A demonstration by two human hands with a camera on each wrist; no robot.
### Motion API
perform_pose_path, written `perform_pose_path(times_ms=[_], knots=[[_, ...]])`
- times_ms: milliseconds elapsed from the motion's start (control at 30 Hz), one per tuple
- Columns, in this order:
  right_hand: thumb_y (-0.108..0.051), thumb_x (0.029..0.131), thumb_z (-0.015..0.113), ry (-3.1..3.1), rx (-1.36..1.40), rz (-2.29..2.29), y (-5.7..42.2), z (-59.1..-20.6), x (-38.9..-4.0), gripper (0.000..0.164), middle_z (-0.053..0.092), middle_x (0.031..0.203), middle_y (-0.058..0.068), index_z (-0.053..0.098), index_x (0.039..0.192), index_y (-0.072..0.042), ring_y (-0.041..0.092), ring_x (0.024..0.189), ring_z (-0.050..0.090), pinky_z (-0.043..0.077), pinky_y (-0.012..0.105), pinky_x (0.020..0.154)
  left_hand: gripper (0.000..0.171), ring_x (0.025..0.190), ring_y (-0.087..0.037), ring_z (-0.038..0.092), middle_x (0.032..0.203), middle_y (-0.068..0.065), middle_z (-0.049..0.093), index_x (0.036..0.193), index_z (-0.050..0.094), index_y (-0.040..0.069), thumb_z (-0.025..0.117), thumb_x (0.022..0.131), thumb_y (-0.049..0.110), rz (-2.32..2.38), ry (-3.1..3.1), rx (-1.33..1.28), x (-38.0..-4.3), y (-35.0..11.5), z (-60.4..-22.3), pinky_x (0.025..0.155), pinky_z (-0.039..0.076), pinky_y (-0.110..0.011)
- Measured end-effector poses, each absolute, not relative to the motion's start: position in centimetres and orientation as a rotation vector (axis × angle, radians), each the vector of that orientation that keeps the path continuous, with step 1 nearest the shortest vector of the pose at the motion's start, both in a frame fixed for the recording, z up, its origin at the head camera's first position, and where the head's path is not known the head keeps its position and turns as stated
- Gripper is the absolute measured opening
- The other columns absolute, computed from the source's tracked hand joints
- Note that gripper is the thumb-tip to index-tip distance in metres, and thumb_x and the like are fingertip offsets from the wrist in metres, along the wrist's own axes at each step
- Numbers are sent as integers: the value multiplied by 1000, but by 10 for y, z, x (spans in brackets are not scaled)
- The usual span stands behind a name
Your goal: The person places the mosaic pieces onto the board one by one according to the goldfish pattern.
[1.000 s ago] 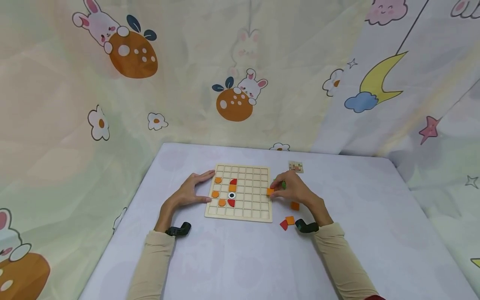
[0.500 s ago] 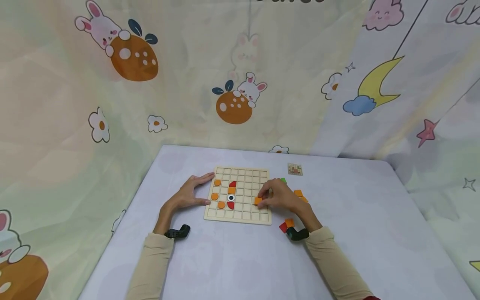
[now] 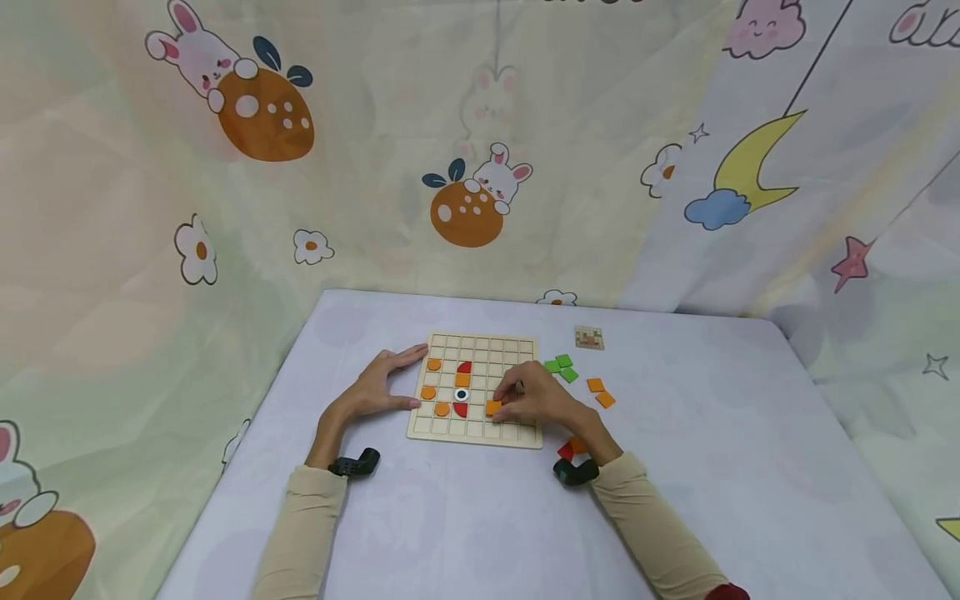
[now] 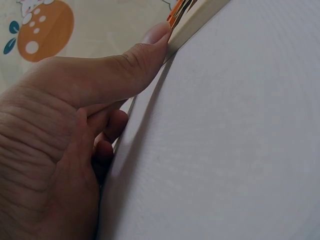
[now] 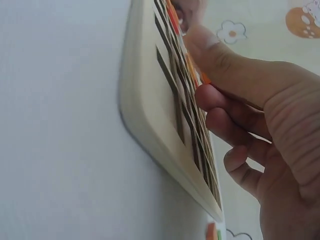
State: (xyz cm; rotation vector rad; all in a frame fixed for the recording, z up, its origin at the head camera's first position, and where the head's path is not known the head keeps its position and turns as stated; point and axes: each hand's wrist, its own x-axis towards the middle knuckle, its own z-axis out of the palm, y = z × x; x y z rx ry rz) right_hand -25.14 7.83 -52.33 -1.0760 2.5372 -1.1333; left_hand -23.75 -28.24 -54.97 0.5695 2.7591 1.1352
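Observation:
A wooden grid board (image 3: pixel 480 429) lies on the table; its edge shows in the wrist views (image 4: pixel 192 25) (image 5: pixel 150 115). Orange discs (image 3: pixel 429 392), an orange square (image 3: pixel 463 379), red half-rounds (image 3: pixel 461 409) and a black-and-white eye piece (image 3: pixel 462 394) sit in its left cells. My right hand (image 3: pixel 528 398) pinches an orange square tile (image 3: pixel 492 407) over the board's lower middle; fingers (image 5: pixel 220 100) curl around it. My left hand (image 3: pixel 375 387) rests flat against the board's left edge, thumb (image 4: pixel 145 50) touching the rim.
Green tiles (image 3: pixel 562 367) and orange tiles (image 3: pixel 600 392) lie right of the board. A red and an orange piece (image 3: pixel 572 448) sit near my right wrist. A small pattern card (image 3: pixel 589 337) lies at the back right. Cartoon fabric surrounds the table.
My right hand has carried the orange tile leftward from the board's right edge to its lower middle, uncovering the green and orange tiles on the table. The left hand stayed put.

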Motion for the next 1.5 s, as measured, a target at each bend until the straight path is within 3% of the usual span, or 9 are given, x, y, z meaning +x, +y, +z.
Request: perform_pose_path(times_ms=[533, 1033, 1500], knots=[[-25, 79, 100, 2517, -1173, -1138, 54, -528, -248, 24, 79, 86, -5, 86, 93, -12, 7, 79, 64, 55, 24, 75, 102, 122, -24, 47, 178, -3, 40, 168, 46, 19, 96, 81, 40, 1131, 2776, 579, -236, -287, -548, 107, 39, -49], [-30, 78, 101, 2554, -1053, -1070, 51, -525, -243, 30, 77, 87, -9, 86, 99, -14, 9, 79, 66, 55, 23, 75, 103, 125, -26, 47, 178, -1, 38, 168, 45, 21, 95, 81, 42, 1133, 2762, 574, -236, -283, -549, 110, 39, -52], [-19, 85, 96, 2577, -1076, -1028, 46, -523, -240, 14, 78, 88, -9, 86, 95, -16, 4, 79, 64, 56, 23, 77, 102, 122, -25, 46, 178, -1, 39, 168, 45, 22, 95, 81, 41, 1130, 2763, 576, -237, -284, -549, 108, 38, -50]])
